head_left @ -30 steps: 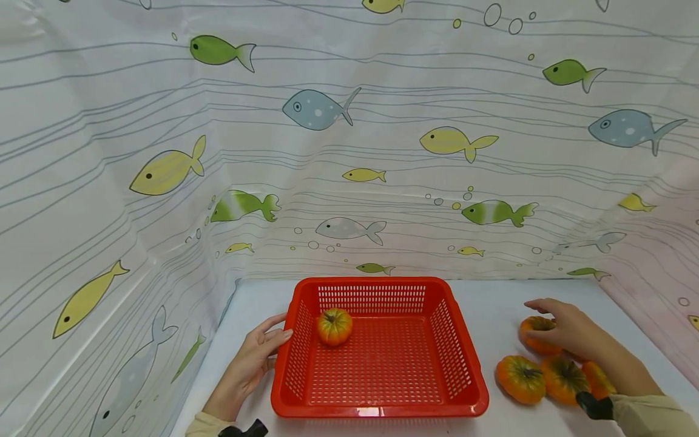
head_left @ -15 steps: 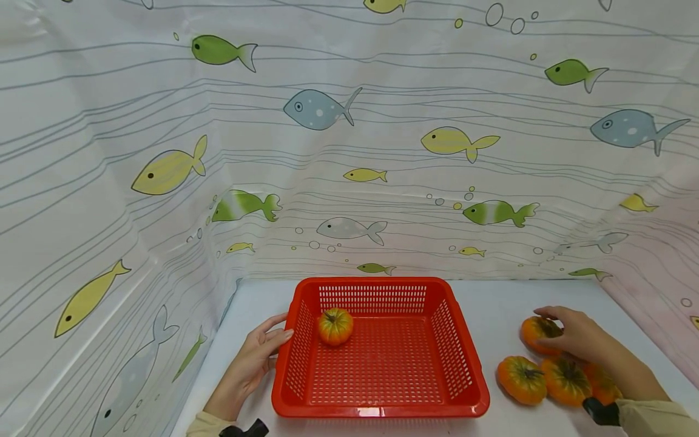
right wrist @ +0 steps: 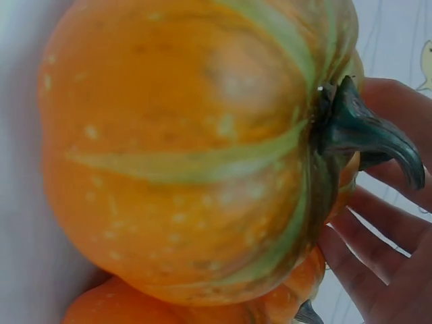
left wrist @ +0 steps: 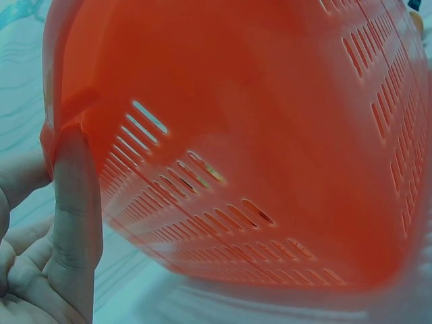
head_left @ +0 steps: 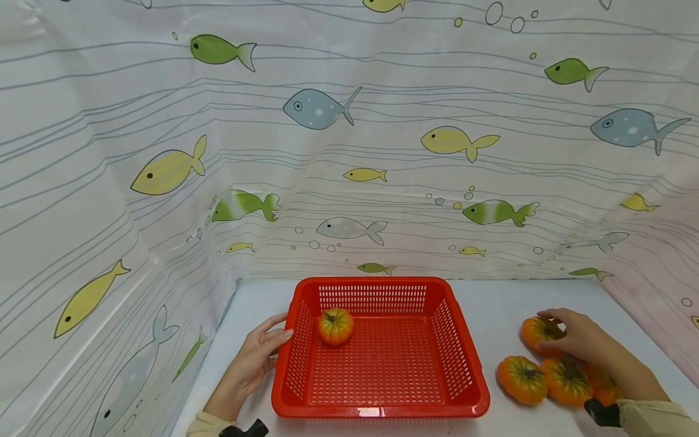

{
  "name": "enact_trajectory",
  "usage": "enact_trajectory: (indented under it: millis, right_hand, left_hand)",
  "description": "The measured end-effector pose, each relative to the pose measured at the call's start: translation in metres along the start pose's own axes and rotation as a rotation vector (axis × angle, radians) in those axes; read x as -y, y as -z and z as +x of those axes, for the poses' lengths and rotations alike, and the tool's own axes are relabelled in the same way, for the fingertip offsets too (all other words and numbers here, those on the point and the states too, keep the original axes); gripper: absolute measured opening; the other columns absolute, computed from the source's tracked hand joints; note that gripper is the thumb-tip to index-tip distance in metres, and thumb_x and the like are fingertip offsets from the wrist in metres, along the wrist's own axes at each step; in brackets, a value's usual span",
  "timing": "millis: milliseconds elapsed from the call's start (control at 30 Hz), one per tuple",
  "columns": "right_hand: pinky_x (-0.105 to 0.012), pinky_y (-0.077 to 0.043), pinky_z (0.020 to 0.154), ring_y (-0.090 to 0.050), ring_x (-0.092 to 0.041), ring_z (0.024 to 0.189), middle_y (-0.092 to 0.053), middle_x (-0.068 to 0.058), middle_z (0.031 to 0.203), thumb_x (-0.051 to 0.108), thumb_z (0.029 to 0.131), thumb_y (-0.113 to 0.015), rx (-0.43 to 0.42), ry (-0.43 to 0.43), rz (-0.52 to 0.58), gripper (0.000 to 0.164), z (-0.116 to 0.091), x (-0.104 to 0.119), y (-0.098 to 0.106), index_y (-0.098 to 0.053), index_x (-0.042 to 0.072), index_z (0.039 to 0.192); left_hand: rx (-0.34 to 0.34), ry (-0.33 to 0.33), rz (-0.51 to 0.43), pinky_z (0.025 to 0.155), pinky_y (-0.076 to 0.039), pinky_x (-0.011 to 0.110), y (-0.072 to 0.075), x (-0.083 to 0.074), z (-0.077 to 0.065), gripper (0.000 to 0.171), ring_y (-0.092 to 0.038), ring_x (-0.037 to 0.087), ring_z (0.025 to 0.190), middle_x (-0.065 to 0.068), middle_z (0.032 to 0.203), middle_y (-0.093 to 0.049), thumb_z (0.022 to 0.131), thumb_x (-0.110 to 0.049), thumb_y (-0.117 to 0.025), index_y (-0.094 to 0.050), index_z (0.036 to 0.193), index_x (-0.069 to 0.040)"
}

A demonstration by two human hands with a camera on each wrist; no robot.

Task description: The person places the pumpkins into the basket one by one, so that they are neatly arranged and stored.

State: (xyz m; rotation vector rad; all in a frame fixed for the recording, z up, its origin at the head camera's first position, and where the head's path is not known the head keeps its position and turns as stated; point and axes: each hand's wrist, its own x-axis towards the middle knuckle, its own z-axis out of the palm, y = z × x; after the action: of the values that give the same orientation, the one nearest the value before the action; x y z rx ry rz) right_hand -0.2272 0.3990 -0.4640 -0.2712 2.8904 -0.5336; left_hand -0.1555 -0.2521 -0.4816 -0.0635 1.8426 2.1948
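Observation:
My left hand (head_left: pixel 253 358) holds the left rim of a red plastic basket (head_left: pixel 382 409); in the left wrist view its thumb (left wrist: pixel 75 202) reaches up under the rim. Inside the basket, by its left wall, sits one small orange pumpkin (head_left: pixel 335 326) with green streaks. Over on the right, my right hand (head_left: pixel 584 337) grips the farthest pumpkin (head_left: pixel 535 332) of a cluster, thumb and fingers on its sides. That pumpkin rests on the table. A nearer pumpkin (right wrist: pixel 182 148) with a dark green stem fills much of the right wrist view and partly hides the grip.
In front of the right hand lie more pumpkins: one on the left (head_left: pixel 522 379), a middle pumpkin (head_left: pixel 565 379) and one under the forearm (head_left: pixel 602 384). A white table (head_left: pixel 491 300) bears everything. Fish-printed sheeting (head_left: pixel 404 194) walls in the back and sides.
My right hand has come down and closed its fingers round the farthest pumpkin, shifting slightly right. The left hand and the basket stay put.

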Motion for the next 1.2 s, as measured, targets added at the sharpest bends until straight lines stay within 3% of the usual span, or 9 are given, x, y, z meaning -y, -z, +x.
enact_trajectory:
  millis: [167, 533, 933, 1200]
  right_hand:
    - [-0.062, -0.057, 0.091, -0.062, -0.041, 0.108, -0.064, -0.03, 0.125, 0.049, 0.077, -0.087, 0.036, -0.014, 0.012, 0.087, 0.001, -0.001, -0.002, -0.057, -0.006, 0.136]
    - [-0.066, -0.054, 0.093, -0.06, -0.046, 0.113, -0.063, -0.03, 0.128, 0.053, 0.074, -0.088, 0.032, -0.03, 0.001, 0.092, 0.003, -0.001, -0.005, -0.057, -0.006, 0.136]
    - [-0.066, -0.056, 0.089, -0.06, -0.046, 0.111, -0.059, -0.03, 0.127, 0.053, 0.073, -0.089, -0.015, -0.034, -0.004, 0.088, 0.002, 0.005, -0.006, -0.059, -0.001, 0.136]
    - [-0.065, -0.056, 0.089, -0.061, -0.044, 0.111, -0.061, -0.027, 0.127, 0.052, 0.075, -0.088, -0.082, 0.027, 0.01, 0.088, 0.0, 0.009, -0.006, -0.058, -0.001, 0.138]
  left_hand:
    - [0.0, 0.004, 0.004, 0.077, -0.064, 0.028, 0.0, 0.0, 0.0, 0.068, -0.077, 0.011, 0.093, -0.004, 0.109, -0.076, 0.106, -0.018, -0.059, -0.023, 0.161, -0.004]
    - [0.001, 0.002, -0.005, 0.076, -0.064, 0.028, 0.001, 0.001, 0.0, 0.067, -0.077, 0.011, 0.093, -0.003, 0.111, -0.076, 0.105, -0.018, -0.059, -0.025, 0.161, -0.005]
    - [-0.002, 0.003, -0.002, 0.077, -0.064, 0.028, 0.001, 0.001, 0.0, 0.066, -0.077, 0.011, 0.092, -0.004, 0.11, -0.076, 0.106, -0.019, -0.059, -0.026, 0.16, -0.006]
    - [-0.019, 0.007, 0.006, 0.077, -0.064, 0.028, 0.001, 0.001, 0.001, 0.064, -0.077, 0.011, 0.092, -0.004, 0.11, -0.076, 0.105, -0.02, -0.06, -0.028, 0.16, -0.007]
